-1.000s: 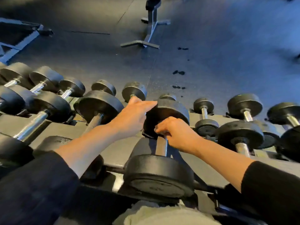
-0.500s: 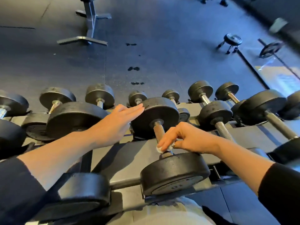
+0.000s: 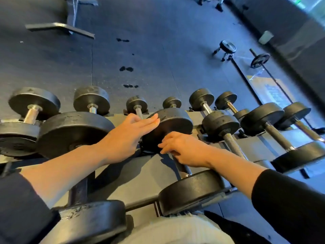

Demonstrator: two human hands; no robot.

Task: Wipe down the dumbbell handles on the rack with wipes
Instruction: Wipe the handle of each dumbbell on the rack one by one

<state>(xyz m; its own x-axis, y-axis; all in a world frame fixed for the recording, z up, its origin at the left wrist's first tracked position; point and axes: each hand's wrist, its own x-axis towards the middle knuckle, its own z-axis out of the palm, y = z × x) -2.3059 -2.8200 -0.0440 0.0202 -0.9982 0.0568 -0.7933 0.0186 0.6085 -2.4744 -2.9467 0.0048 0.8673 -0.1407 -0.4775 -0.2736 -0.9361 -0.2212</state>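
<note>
Fingers (image 3: pixel 165 148) of the right hand (image 3: pixel 186 150) were curled around the upper end of the dumbbell handle (image 3: pixel 181 166) at frame centre, just below the far weight head (image 3: pixel 168 127). No wipe was visible in this view; whether one lay under the fingers could not be told. Fingers (image 3: pixel 149 121) of the left hand (image 3: pixel 126 138) lay straight and together, flat against the left edge of that same far head, holding nothing and, by judgement, steadying the dumbbell.

The handle ran diagonally from the far head at centre down and rightward to the near weight head (image 3: pixel 191 192) at lower centre. Its long axis thus pointed from the right fingers toward the lower right of the frame, along the right forearm. The stretch of bare handle left uncovered lay below the right hand, next to the near head. The right hand was on the handle; the left touched only the head.

The dumbbell rested on the grey rack (image 3: pixel 133 175), between a larger dumbbell (image 3: pixel 73 132) at left and a knurled-handled dumbbell (image 3: pixel 232 143) at right, both with handles untouched by either hand. The coming stroke probably called for sliding the right hand down the axis toward the near head.
</note>
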